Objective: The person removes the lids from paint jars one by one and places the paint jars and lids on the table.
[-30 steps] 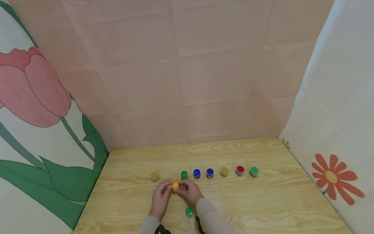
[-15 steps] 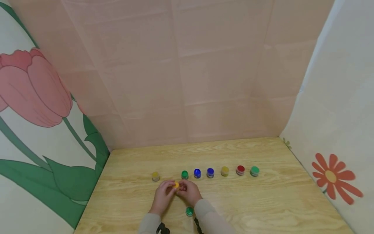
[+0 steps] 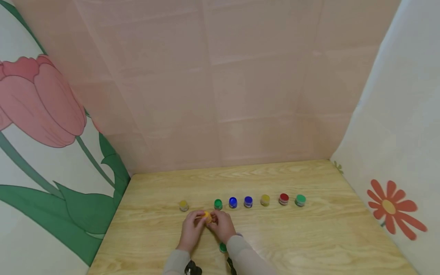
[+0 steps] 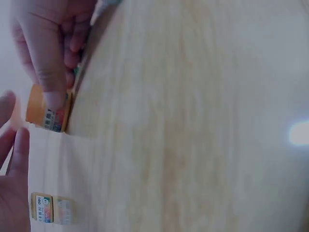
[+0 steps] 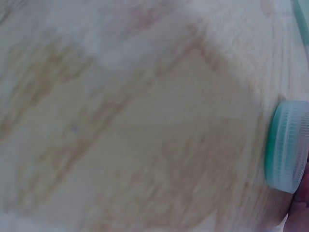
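Both hands meet over a small paint jar with an orange lid (image 3: 207, 217), left of the table's middle. My right hand (image 3: 224, 226) pinches the jar's body; in the left wrist view its thumb presses the label and the jar lies tilted, lid toward the left fingers. My left hand (image 3: 191, 229) has its fingers extended right at the lid, with a narrow gap showing in the left wrist view. A green-lidded jar (image 3: 222, 248) stands by the right wrist, partly hidden by the sleeve. In the right wrist view a green-lidded jar (image 5: 287, 145) sits beside a sliver of skin.
Behind the hands stands a row of jars: green (image 3: 218, 204), two blue (image 3: 233, 202) (image 3: 248, 201), yellow (image 3: 265, 200), red (image 3: 283, 199) and green (image 3: 300, 200). Another yellow-lidded jar (image 3: 183, 205) stands left of them on the wooden table (image 3: 326, 233). Printed cloths enclose the sides.
The orange-lidded jar goes from upright to tilted between the hands. The left fingers cover its lid half a second ago and show more of it now. The right sleeve covers more of the near green-lidded jar.
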`<action>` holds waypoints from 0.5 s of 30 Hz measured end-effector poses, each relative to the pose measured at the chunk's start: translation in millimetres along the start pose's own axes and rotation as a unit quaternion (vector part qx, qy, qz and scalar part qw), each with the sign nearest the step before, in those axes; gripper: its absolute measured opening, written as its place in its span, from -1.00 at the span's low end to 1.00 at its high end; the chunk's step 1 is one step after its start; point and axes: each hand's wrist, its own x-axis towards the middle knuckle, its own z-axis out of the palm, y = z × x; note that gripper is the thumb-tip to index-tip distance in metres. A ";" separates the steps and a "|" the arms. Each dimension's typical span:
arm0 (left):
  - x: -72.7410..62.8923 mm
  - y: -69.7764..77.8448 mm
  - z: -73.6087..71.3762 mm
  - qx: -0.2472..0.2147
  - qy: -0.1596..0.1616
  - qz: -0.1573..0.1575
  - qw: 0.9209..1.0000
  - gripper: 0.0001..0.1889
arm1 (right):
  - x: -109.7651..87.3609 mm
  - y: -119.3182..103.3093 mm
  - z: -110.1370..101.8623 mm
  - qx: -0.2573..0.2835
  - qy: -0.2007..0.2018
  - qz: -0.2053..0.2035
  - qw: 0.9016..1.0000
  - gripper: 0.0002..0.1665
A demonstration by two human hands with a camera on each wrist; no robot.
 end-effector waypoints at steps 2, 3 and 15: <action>-0.6 2.2 0.2 -0.025 0.025 -0.013 0.999 -0.82 | 0.4 -0.4 1.6 -0.006 0.006 0.000 1.000 -0.70; -0.9 3.5 0.2 -0.033 0.037 -0.019 0.999 -0.81 | 0.6 -1.2 2.3 -0.009 0.009 0.000 1.000 -0.71; -15.1 5.5 -11.6 0.047 0.013 -0.102 0.994 -0.69 | 9.2 -14.9 5.5 -0.025 0.049 0.034 0.998 -0.82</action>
